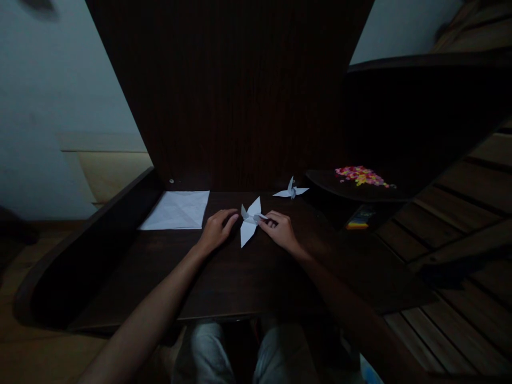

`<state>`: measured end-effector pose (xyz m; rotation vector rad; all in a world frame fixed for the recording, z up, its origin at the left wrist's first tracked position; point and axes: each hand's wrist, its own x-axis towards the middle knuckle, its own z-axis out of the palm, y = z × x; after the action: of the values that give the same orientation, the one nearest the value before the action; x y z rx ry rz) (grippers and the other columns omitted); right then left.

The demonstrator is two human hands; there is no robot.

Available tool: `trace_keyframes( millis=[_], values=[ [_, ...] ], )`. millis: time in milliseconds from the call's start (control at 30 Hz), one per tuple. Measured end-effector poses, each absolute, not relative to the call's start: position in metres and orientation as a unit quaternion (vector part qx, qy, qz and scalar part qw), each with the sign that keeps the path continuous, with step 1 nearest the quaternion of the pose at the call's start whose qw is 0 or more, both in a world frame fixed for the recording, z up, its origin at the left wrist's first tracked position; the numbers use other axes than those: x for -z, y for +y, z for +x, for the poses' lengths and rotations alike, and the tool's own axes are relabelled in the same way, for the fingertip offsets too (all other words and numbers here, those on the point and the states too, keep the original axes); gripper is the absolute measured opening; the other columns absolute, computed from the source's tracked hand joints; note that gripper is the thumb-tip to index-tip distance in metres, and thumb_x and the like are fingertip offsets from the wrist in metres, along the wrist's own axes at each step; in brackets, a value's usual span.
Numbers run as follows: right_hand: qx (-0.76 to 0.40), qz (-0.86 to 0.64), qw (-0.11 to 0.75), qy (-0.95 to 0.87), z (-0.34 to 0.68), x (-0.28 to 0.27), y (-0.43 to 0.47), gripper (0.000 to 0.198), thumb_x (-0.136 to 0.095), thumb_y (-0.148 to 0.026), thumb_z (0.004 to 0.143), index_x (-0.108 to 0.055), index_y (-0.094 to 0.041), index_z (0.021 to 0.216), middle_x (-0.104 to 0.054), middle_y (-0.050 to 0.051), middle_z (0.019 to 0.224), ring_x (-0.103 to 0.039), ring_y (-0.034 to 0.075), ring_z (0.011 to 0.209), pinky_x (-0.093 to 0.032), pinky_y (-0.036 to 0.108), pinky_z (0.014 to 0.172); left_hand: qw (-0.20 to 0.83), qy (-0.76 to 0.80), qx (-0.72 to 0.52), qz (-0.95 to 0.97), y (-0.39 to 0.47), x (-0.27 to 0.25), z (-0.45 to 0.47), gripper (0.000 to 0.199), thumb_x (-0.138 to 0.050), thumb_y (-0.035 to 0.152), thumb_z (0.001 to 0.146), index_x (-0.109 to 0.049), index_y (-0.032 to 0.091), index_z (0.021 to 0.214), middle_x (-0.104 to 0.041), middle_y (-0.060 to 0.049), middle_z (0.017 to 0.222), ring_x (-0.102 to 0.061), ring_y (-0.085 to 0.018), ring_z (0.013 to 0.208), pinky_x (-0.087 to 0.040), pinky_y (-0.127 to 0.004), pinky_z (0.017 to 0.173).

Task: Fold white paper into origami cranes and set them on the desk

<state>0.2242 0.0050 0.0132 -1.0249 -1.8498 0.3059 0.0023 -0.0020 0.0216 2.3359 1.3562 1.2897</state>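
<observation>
A white origami crane [249,225] with both wings spread rests on the dark wooden desk between my hands. My right hand [278,228] pinches the crane at its right end, thumb and fingertips together. Just left of the crane lies my left hand [218,229], fingers apart and nothing in them; its fingertips come close to the paper without clearly touching it. A second white origami crane [293,192] stands farther back on the right. Left of my left hand is a stack of white paper sheets [178,209] with faint creases.
A curved shelf [326,184] at the right holds a pile of small pink, red and yellow pieces [362,175]. Under it sits a small object with yellow and blue bands [357,221]. A raised side panel [88,240] bounds the desk at the left, a tall board [240,106] at the back.
</observation>
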Motion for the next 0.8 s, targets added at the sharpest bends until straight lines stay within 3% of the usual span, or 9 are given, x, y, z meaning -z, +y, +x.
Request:
trace_keyframes(
  millis=[300, 800],
  values=[
    [-0.091, -0.561, 0.507, -0.648, 0.227, -0.012, 0.012, 0.013, -0.057, -0.025, 0.072, -0.061, -0.015, 0.066, -0.062, 0.000, 0.060, -0.050, 0.010, 0.047, -0.039, 0.021, 0.052, 0.054, 0.471, -0.405, 0.781, 0.000, -0.019, 0.002, 0.031, -0.042, 0.034, 0.092, -0.064, 0.015, 0.104, -0.068, -0.008, 0.103, -0.064, -0.020, 0.097, -0.050, -0.035, 0.089],
    [-0.018, -0.680, 0.432, -0.592, 0.236, -0.005, 0.037, 0.014, -0.053, -0.028, 0.075, -0.063, -0.019, 0.073, -0.069, 0.003, 0.069, -0.063, 0.016, 0.066, -0.041, 0.023, 0.065, 0.037, 0.468, -0.357, 0.807, 0.004, -0.010, 0.002, 0.027, -0.044, 0.025, 0.089, -0.062, 0.013, 0.104, -0.068, -0.010, 0.103, -0.063, -0.021, 0.097, -0.050, -0.036, 0.090]
  ],
)
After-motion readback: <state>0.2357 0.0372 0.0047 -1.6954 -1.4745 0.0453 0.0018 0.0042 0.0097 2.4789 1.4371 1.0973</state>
